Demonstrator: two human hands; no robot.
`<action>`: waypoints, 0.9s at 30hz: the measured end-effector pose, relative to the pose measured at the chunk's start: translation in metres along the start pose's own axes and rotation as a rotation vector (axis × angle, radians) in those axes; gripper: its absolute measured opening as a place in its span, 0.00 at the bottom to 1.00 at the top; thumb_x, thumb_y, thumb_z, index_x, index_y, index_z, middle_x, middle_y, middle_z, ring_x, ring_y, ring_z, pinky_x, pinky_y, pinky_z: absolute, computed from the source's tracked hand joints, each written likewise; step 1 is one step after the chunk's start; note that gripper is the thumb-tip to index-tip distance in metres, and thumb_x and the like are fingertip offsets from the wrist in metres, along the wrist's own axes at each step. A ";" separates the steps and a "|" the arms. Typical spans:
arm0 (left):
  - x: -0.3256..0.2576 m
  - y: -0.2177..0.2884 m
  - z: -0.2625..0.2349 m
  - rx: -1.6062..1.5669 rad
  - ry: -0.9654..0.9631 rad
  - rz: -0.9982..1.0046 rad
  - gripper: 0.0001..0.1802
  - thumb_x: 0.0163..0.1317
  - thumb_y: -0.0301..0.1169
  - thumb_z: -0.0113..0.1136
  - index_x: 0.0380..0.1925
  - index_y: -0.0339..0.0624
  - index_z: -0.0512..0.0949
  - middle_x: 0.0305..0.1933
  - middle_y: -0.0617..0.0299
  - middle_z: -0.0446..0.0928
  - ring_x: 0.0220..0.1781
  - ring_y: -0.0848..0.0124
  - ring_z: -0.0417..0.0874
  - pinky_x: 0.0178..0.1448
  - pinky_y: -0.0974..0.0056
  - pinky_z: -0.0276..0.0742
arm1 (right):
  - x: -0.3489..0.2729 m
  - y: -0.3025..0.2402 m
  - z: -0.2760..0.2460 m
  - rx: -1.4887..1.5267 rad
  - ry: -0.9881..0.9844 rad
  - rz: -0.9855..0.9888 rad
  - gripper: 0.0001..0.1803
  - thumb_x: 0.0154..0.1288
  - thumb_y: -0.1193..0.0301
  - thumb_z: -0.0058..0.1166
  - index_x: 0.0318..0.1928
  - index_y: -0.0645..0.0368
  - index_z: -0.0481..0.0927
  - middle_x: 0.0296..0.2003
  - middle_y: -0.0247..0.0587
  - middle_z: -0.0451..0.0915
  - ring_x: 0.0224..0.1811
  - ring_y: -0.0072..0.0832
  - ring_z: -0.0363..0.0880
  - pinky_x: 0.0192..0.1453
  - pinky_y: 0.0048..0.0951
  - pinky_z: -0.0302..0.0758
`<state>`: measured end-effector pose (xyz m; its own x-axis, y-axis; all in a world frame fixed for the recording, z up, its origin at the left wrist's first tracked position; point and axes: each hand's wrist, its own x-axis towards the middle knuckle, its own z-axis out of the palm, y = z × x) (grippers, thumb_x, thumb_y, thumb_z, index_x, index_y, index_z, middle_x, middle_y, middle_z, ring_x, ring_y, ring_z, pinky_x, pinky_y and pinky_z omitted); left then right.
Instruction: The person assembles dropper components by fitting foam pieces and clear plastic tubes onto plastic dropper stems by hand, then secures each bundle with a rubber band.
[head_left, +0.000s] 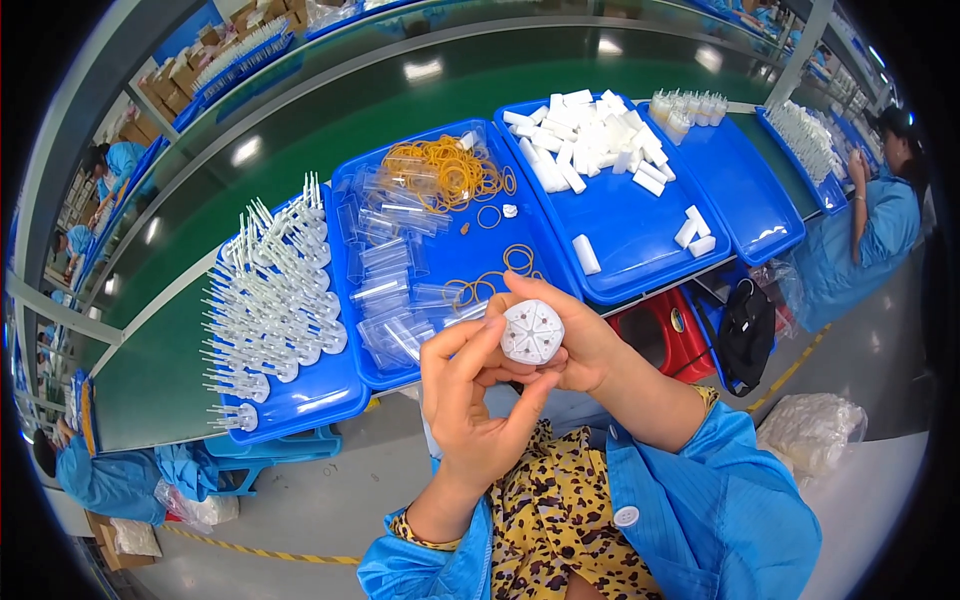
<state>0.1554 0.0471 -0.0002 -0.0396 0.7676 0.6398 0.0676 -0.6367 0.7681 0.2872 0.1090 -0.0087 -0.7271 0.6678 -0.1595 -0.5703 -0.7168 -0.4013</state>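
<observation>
In front of my chest is a round white plastic piece, its face divided into wedges with small dark spots in them. My right hand grips it from the right and behind, fingers curled round its rim. From the left, the bent fingers of my left hand press at its edge, with the thumb below it. The underside of the piece is hidden by my hands. Just beyond lies a blue tray with clear plastic tubes and a heap of yellow rubber bands.
On the left, a blue tray carries many white pieces with thin stems. White blocks fill part of another tray. Frosted containers stand farther right. A green conveyor belt runs behind. A co-worker sits at right.
</observation>
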 end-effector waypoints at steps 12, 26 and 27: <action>0.010 -0.007 -0.008 0.587 -0.017 0.272 0.24 0.53 0.31 0.71 0.50 0.38 0.77 0.49 0.48 0.76 0.43 0.56 0.82 0.38 0.62 0.81 | -0.002 -0.001 0.017 -0.357 0.252 0.019 0.20 0.74 0.51 0.41 0.39 0.53 0.77 0.27 0.28 0.78 0.21 0.14 0.75 0.20 0.17 0.71; -0.014 -0.018 -0.035 -0.297 0.140 -0.279 0.20 0.60 0.21 0.62 0.50 0.33 0.68 0.55 0.46 0.70 0.53 0.66 0.75 0.56 0.63 0.75 | 0.093 -0.130 -0.031 -2.535 0.854 -0.634 0.13 0.50 0.65 0.64 0.32 0.62 0.82 0.36 0.47 0.79 0.36 0.43 0.83 0.40 0.41 0.80; -0.016 -0.018 -0.036 -0.276 0.132 -0.281 0.20 0.59 0.21 0.62 0.50 0.34 0.68 0.55 0.46 0.71 0.53 0.66 0.75 0.57 0.63 0.73 | 0.096 -0.129 -0.032 -2.588 0.853 -0.597 0.13 0.48 0.66 0.65 0.30 0.63 0.82 0.34 0.47 0.80 0.35 0.44 0.83 0.40 0.41 0.81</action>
<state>0.1191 0.0441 -0.0234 -0.1472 0.9097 0.3882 -0.2333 -0.4133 0.8802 0.3035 0.2721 -0.0006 -0.2818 0.8784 0.3861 0.9490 0.3145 -0.0229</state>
